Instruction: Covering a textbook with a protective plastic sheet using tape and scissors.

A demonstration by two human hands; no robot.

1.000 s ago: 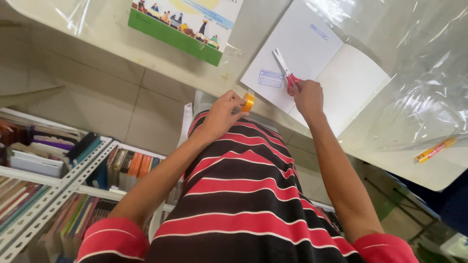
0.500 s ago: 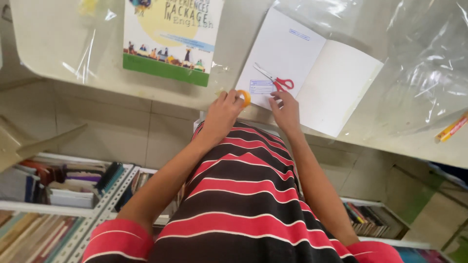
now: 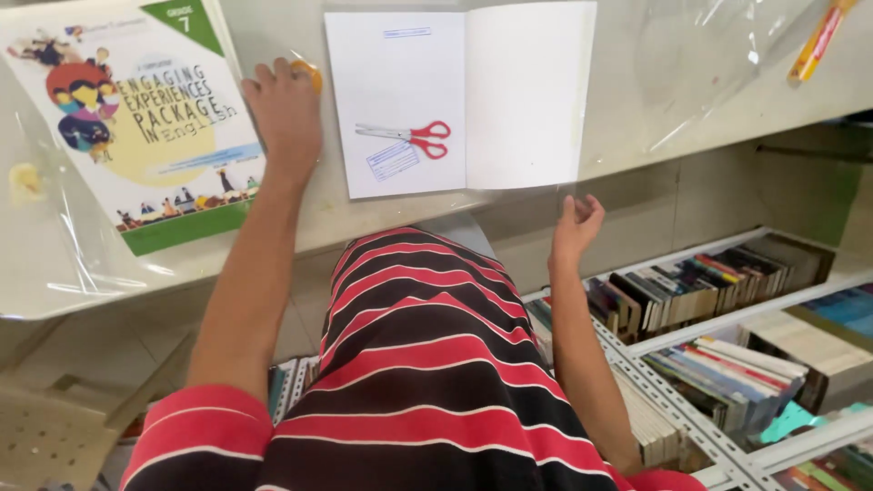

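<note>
An open white book (image 3: pixel 509 100) lies on the pale table (image 3: pixel 637 136) over a clear plastic sheet (image 3: pixel 718 64). Red-handled scissors (image 3: pixel 409 136) rest on its left page, touched by neither hand. My left hand (image 3: pixel 284 114) lies on the table just left of the book, fingers closed around a small yellow tape roll (image 3: pixel 309 73). My right hand (image 3: pixel 576 227) sits below the table's front edge, fingers loosely curled at the hanging edge of the clear plastic; whether it grips the film I cannot tell.
A colourful workbook (image 3: pixel 136 118) lies at the left under plastic wrap. A yellow and red pen-like item (image 3: pixel 818 41) sits at the far right. Metal shelves (image 3: pixel 691 400) full of books stand under the table on the right.
My right hand has let go of the scissors, which now lie on the page, and dropped below the table edge. The view has swung so the table fills the top.
</note>
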